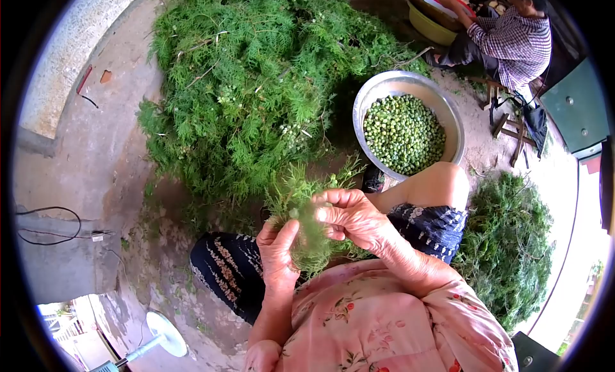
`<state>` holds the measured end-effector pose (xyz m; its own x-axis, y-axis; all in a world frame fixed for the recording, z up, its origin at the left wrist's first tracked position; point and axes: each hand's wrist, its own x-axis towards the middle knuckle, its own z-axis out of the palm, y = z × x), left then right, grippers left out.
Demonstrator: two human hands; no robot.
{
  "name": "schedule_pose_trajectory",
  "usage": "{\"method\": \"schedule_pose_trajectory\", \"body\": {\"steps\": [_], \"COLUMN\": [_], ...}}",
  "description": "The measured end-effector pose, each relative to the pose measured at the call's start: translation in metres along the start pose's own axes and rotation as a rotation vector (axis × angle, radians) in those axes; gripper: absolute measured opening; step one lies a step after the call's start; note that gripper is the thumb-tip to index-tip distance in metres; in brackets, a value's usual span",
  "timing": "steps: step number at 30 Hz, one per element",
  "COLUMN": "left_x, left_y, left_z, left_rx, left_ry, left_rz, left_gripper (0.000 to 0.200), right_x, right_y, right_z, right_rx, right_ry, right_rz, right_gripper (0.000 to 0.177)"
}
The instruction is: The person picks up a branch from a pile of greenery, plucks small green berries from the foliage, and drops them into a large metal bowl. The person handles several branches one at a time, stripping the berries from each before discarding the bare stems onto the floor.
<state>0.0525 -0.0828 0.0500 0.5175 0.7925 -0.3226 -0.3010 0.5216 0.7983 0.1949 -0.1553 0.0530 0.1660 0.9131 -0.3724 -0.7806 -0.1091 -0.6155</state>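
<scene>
A feathery green evergreen sprig [312,244], partly blurred, is held in front of my lap. My left hand [278,247] grips it from the left, thumb against the foliage. My right hand [355,218] reaches in from the other side, its thumb and fingers pinched together at the leaves; what lies between them is hidden. A small pale green cone [293,214] shows on the sprig between the hands. Beyond my right knee stands a metal basin [453,109] with many small round green cones [403,132] in it.
A large heap of cut evergreen branches [250,83] lies ahead; a smaller pile [503,244] is at the right. A co-worker [512,42] sits upper right by a yellow-green tub [432,29] and a wooden stool [512,132]. A fan [165,333] stands lower left.
</scene>
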Motion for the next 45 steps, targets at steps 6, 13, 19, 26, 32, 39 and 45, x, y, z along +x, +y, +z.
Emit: {"method": "schedule_pose_trajectory", "body": {"steps": [6, 13, 19, 26, 32, 39, 45], "left_x": [-0.005, -0.006, -0.005, -0.007, -0.004, -0.004, 0.000], "left_y": [0.004, 0.002, -0.002, -0.004, -0.004, -0.002, 0.001], "left_z": [0.007, -0.003, 0.003, 0.008, 0.006, 0.005, 0.004], "left_rx": [-0.005, 0.152, 0.194, 0.380, 0.221, 0.029, 0.024], "left_ry": [0.072, 0.009, 0.027, -0.006, -0.024, -0.013, -0.047], "left_rz": [-0.003, 0.091, 0.139, 0.106, 0.065, -0.011, 0.042], "left_gripper": [0.009, 0.011, 0.012, 0.005, 0.008, 0.011, 0.017], "right_x": [-0.002, 0.000, -0.014, 0.000, -0.001, -0.005, -0.005], "right_y": [-0.001, -0.028, -0.028, 0.004, 0.000, -0.019, -0.018], "right_z": [0.005, -0.018, 0.000, 0.012, 0.006, -0.011, -0.016], "right_rx": [-0.284, 0.177, -0.192, -0.973, -0.267, 0.151, 0.176], "right_ry": [0.100, 0.118, 0.005, 0.081, 0.090, -0.150, -0.111], "right_rz": [-0.081, -0.309, -0.217, -0.628, -0.112, -0.186, -0.162], "right_gripper": [0.009, 0.012, 0.016, 0.024, 0.015, 0.016, 0.014]}}
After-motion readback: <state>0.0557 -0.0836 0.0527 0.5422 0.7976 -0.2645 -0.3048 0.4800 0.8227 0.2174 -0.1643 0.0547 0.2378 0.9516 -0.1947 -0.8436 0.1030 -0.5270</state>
